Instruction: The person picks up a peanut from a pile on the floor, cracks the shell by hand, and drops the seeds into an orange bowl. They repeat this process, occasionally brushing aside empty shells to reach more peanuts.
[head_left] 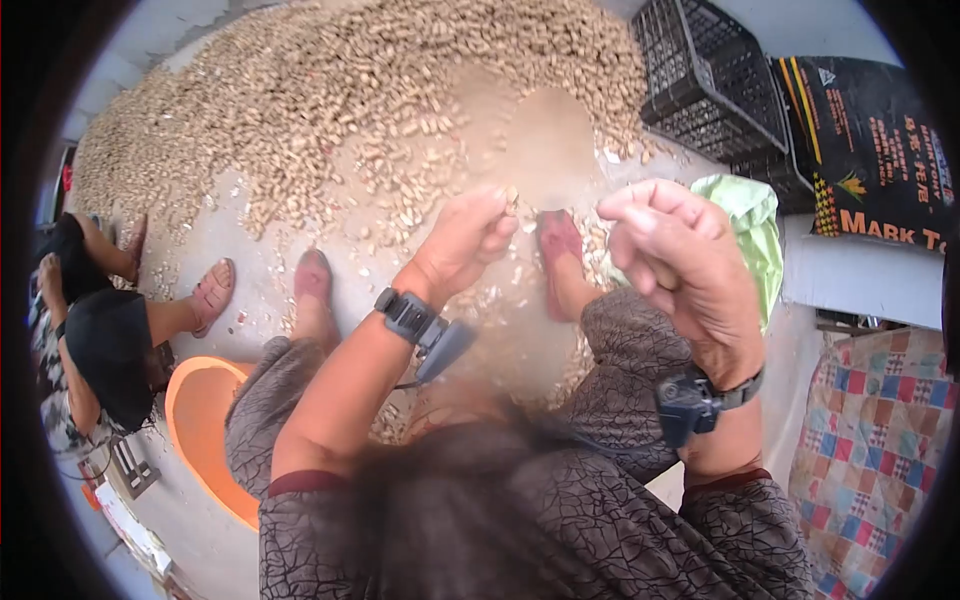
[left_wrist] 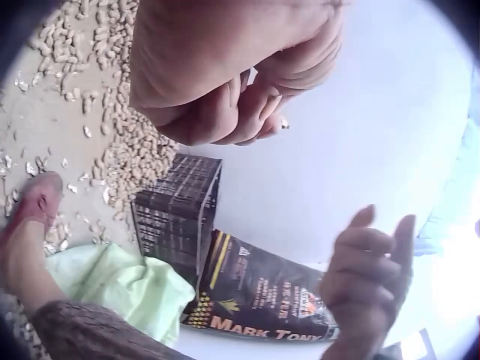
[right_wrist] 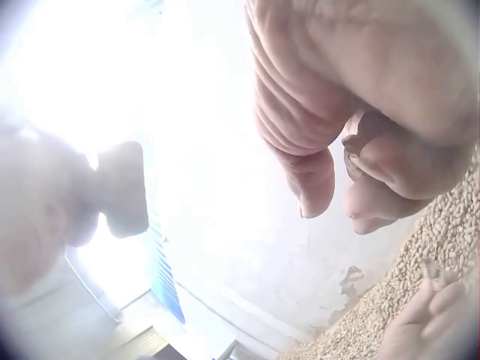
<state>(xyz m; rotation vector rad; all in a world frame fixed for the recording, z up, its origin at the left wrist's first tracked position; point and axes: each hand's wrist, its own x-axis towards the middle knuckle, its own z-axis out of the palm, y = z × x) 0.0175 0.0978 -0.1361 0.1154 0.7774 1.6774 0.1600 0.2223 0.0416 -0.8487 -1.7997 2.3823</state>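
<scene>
Thumb and fingers of the left hand (head_left: 465, 240) pinch a small pale peanut piece (head_left: 513, 194), held above the floor in front of the body. In the left wrist view a bit of the piece (left_wrist: 284, 124) shows at the fingertips of the left hand (left_wrist: 232, 75). Off to the right, the right hand (head_left: 685, 260) is raised, its fingers loosely bent. The right wrist view shows the thumb of the right hand (right_wrist: 360, 97) apart from the fingers; the inside of the palm is partly hidden.
A wide peanut heap (head_left: 350, 80) covers the floor ahead. Black crates (head_left: 715, 90), a printed black sack (head_left: 880, 150) and a light green bag (head_left: 755, 225) stand right. An orange tub (head_left: 205, 430) and another person's leg (head_left: 175, 318) are at left; a patchwork cloth (head_left: 870, 430) lies lower right.
</scene>
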